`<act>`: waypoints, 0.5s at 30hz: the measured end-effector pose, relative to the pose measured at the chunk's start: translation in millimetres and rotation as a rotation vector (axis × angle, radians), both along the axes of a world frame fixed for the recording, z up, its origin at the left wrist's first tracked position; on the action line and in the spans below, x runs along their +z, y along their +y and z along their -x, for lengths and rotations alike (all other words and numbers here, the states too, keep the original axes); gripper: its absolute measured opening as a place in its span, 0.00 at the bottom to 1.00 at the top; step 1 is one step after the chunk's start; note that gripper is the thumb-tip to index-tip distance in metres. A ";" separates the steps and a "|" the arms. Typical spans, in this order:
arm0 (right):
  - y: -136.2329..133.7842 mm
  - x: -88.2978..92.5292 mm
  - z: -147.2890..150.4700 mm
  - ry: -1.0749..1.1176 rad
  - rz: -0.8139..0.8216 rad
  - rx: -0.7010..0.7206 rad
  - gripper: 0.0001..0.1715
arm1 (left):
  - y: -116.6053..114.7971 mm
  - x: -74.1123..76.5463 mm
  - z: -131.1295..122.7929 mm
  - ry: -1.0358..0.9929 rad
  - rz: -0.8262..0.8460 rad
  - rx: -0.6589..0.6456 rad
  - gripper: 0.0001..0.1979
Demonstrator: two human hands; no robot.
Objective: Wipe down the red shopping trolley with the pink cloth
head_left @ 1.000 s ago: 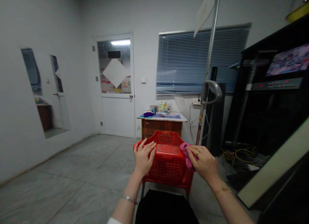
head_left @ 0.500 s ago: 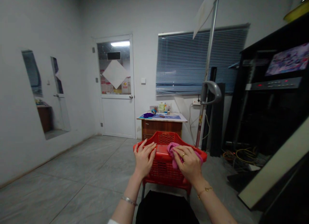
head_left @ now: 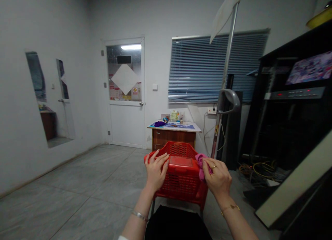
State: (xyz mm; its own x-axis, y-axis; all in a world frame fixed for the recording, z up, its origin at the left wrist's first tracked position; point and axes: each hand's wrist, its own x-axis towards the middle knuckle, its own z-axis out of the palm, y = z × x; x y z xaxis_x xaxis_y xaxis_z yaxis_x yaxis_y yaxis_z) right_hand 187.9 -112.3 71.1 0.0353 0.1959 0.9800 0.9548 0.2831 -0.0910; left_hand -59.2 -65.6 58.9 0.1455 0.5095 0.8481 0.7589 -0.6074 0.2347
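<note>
In front of me stands a red plastic shopping cart [head_left: 178, 179] with perforated basket walls and a smooth panel on its near rim. My left hand [head_left: 156, 168] rests on the rim's left side, fingers stretched out and slightly apart. At the right end of the same rim, my right hand [head_left: 217, 176] is closed around a pink cloth [head_left: 200, 165], which bunches out past the fingertips against the red plastic. Part of the cloth is hidden under the hand.
Beyond the cart is a small wooden cabinet [head_left: 173, 138] with bottles and a purple cloth [head_left: 159, 123] on top. A metal pole with a grey handle [head_left: 229, 101] rises on the right. Cables [head_left: 264, 168] lie by the dark rack. A white door [head_left: 127, 124] is at the back.
My right hand has slid the pink cloth to the right along the rim, uncovering more of the smooth panel. My left hand stays in place on the rim.
</note>
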 end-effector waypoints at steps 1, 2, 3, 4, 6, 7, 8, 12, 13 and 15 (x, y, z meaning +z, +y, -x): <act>0.9 0.9 9.3 -0.006 0.002 0.015 0.09 | 0.0 -0.1 -0.3 -0.001 -0.001 0.004 0.14; 1.8 1.9 19.3 -0.016 0.010 0.039 0.09 | 0.1 -0.1 -0.6 -0.001 -0.003 0.007 0.14; 2.5 3.1 29.4 -0.027 0.021 0.068 0.09 | 0.2 -0.1 -0.7 -0.001 -0.005 0.009 0.14; 3.2 4.4 38.8 -0.038 0.035 0.099 0.10 | 0.3 0.1 -0.6 0.001 -0.006 0.010 0.14; 4.4 6.5 51.9 -0.066 0.067 0.150 0.10 | 0.8 0.3 0.3 0.008 -0.009 0.008 0.14; 4.7 7.1 54.2 -0.080 0.081 0.167 0.10 | 1.1 0.3 1.0 0.013 -0.010 0.006 0.14; 4.8 7.3 53.1 -0.094 0.093 0.180 0.10 | 1.5 0.3 1.9 0.018 -0.011 0.006 0.14; 2.4 3.2 19.0 -0.097 0.069 0.152 0.09 | 2.6 0.1 4.5 0.034 -0.007 0.012 0.15; 1.4 1.2 6.7 -0.093 0.051 0.130 0.09 | 2.5 0.1 4.4 0.033 -0.005 0.013 0.15; -0.7 -2.8 -15.3 -0.076 0.017 0.080 0.09 | 1.9 0.3 3.1 0.022 -0.004 0.009 0.15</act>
State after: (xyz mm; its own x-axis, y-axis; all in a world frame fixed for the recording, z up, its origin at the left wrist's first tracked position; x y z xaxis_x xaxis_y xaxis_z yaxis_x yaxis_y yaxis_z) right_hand 203.2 -113.1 68.3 -0.0558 0.2120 0.9757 0.9334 0.3581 -0.0244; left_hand -62.3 -63.7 59.2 0.1595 0.5074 0.8468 0.7691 -0.6017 0.2156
